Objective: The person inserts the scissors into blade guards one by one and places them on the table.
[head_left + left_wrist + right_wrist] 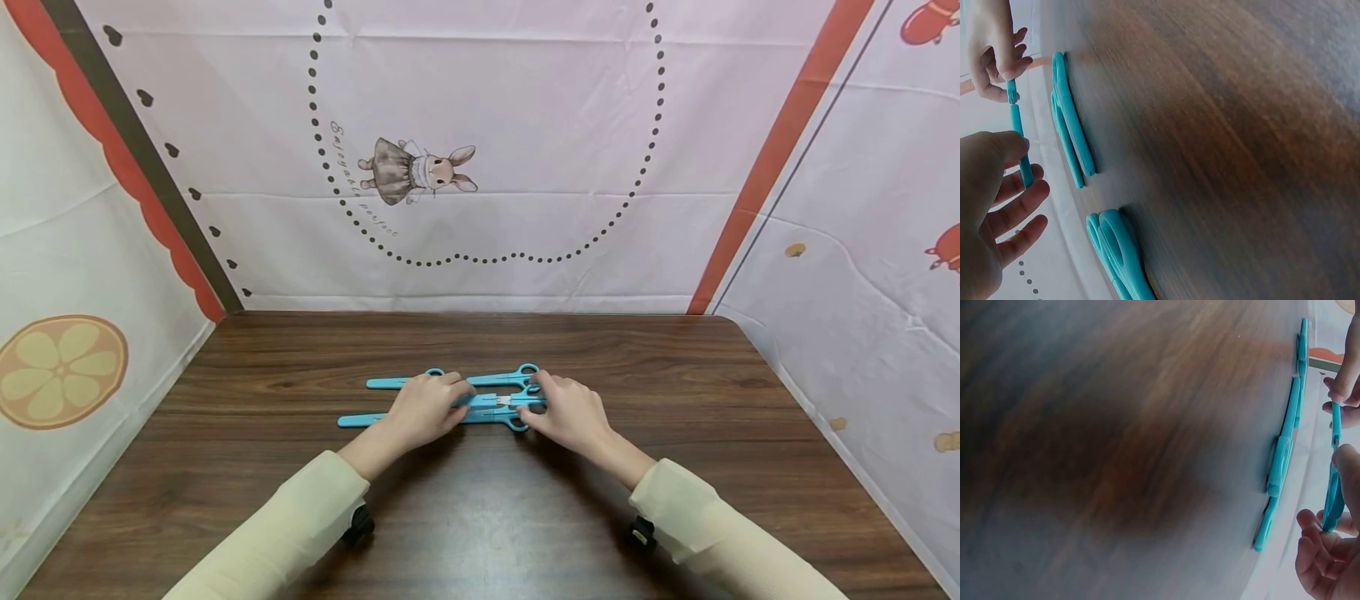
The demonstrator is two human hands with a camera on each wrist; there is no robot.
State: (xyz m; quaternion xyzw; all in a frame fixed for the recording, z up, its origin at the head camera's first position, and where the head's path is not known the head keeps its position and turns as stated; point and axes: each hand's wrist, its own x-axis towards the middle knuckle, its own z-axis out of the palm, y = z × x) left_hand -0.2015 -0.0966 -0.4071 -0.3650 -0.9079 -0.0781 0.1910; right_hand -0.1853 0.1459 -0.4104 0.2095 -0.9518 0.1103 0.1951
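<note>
Both hands hold one pair of light-blue scissors (525, 400) above the table. My left hand (427, 407) pinches its blue blade cover (1025, 165) between thumb and fingers. My right hand (573, 412) grips the handle loops (1333, 503). A short stretch of bare metal shows between cover and handles in the head view. Several more blue scissors lie on the table beneath and around the hands, among them a far right pair (491, 379), a near right pair (491, 415) and a far left pair (386, 383). The left hand partly hides the left ones.
The dark wood-grain table (480, 517) has its far edge against a printed cloth backdrop (525, 125). More cloth hangs at the left and right sides. A dark band (358, 525) sits at the left wrist, and another (642, 532) at the right.
</note>
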